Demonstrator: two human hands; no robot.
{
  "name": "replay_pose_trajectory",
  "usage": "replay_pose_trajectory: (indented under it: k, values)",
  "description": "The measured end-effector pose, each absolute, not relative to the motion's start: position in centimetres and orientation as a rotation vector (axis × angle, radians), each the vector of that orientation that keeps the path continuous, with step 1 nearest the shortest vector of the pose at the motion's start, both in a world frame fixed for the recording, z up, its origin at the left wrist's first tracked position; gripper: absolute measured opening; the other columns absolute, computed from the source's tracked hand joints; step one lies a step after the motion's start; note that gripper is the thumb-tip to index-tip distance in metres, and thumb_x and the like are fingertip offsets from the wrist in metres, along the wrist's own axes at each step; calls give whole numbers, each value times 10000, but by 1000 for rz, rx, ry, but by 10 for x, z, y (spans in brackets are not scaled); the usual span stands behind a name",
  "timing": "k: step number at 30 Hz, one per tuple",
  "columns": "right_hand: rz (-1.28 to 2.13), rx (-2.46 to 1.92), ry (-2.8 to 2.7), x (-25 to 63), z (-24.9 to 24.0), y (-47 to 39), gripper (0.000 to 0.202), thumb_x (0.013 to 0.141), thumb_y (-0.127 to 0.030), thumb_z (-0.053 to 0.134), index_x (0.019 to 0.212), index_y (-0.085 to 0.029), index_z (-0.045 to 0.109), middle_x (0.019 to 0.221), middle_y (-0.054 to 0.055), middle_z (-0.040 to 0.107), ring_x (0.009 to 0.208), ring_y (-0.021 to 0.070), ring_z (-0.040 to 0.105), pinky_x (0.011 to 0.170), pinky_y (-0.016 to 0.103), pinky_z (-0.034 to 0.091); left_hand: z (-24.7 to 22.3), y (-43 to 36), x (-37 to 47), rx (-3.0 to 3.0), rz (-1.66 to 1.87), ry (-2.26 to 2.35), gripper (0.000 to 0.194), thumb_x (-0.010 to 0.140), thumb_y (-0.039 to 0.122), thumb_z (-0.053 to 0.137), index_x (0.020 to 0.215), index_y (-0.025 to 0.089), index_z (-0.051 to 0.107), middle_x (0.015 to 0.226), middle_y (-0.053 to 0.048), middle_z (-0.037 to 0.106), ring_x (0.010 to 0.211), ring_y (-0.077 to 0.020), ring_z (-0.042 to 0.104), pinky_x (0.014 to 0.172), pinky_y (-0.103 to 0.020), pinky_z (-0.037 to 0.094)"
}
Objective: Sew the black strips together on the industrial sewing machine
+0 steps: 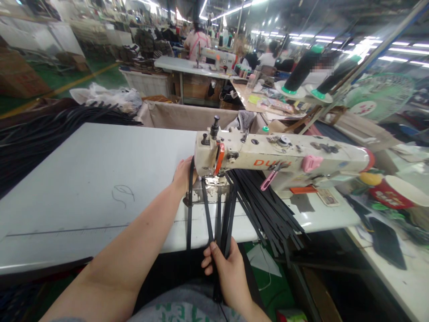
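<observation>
A white sewing machine [244,152] with an orange end cap stands on a pale table [144,156]. Several black straps [218,214] run from under its needle area down over the front edge. My right hand [228,273] is closed round these straps, thumb on top, below the table edge. My left hand [185,175] is at the left side of the machine head, beside a black strap that hangs down; its fingertips are hidden behind the strap and machine. A fan of loose black straps [268,205] lies under the machine arm.
A heap of black straps [50,129] lies at the far left. Behind the table is a fabric-lined bin [191,117]. Thread cones [303,69] and a green fan [382,96] stand at the right, with a red and white tub [395,192]. People sit at machines farther back.
</observation>
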State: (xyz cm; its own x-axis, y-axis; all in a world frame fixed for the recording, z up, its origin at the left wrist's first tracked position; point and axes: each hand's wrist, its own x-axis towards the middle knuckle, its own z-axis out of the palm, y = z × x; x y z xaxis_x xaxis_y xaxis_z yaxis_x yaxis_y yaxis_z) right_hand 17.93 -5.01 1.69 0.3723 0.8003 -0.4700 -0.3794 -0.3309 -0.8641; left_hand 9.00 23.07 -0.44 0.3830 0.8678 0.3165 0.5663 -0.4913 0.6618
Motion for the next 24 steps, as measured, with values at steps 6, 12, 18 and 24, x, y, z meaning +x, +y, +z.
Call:
replay_pose_trajectory:
  k: [6,12,18,24]
  values:
    - [1260,-1456,-406,179,13,-52,610,692,-678,822,905,-184,535,686,-17,683,505,127,649,421,215,496,2,215,80,2187,829,1306,168,847,202,584,947,156,712,1035,-115,749,1023,-308,700,931,-420,567]
    - [1274,-1455,-401,181,13,-53,619,679,-684,826,908,-179,551,664,-22,681,495,123,641,418,208,489,-1,175,67,2331,765,1192,183,827,251,700,1001,207,732,1162,-88,723,1100,-279,675,1030,-440,538]
    - [1385,-1423,-330,189,15,-62,592,670,-654,848,882,-170,579,612,-12,686,476,132,650,415,194,465,-7,140,59,2426,802,1071,311,1020,322,494,1243,209,678,1344,-80,683,1338,-267,571,1202,-525,399]
    - [1526,-1372,-166,194,17,-73,587,631,-610,888,894,-147,640,640,39,725,538,173,705,474,216,507,-5,131,57,2468,829,1037,313,1031,326,490,1247,205,681,1346,-86,687,1367,-267,558,1212,-531,394]
